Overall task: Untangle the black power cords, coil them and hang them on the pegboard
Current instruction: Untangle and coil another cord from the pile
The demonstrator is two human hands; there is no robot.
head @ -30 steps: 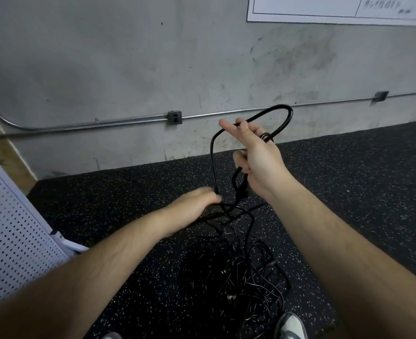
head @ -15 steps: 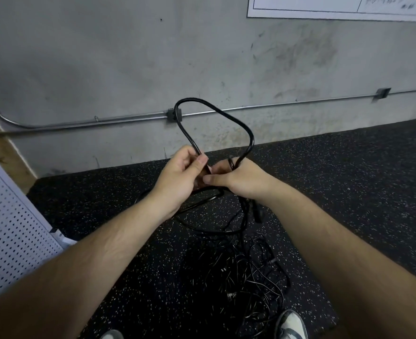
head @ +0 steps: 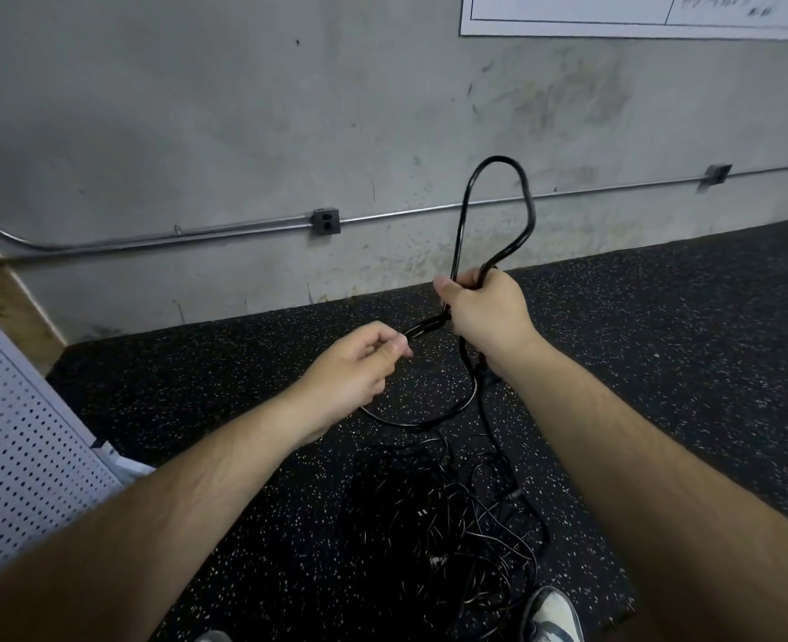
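My right hand [head: 487, 312] grips a black power cord [head: 463, 215] whose loop stands up above the fist. From the fist the cord runs left to my left hand [head: 359, 363], which pinches it between thumb and fingers. Below both hands another length of the cord hangs in a wide curve. A tangled pile of black cords [head: 447, 530] lies on the floor in front of my feet. The white pegboard [head: 16, 456] leans at the left edge.
A grey concrete wall with a metal conduit [head: 197, 231] and an outlet box [head: 325, 221] stands ahead. The floor is black speckled rubber mat [head: 660, 340]. My shoe [head: 552, 616] shows at the bottom edge, beside the pile.
My hands have moved apart: the right one rose to the right with the loop, the left one slid down along the cord. The loop now stands narrower and taller.
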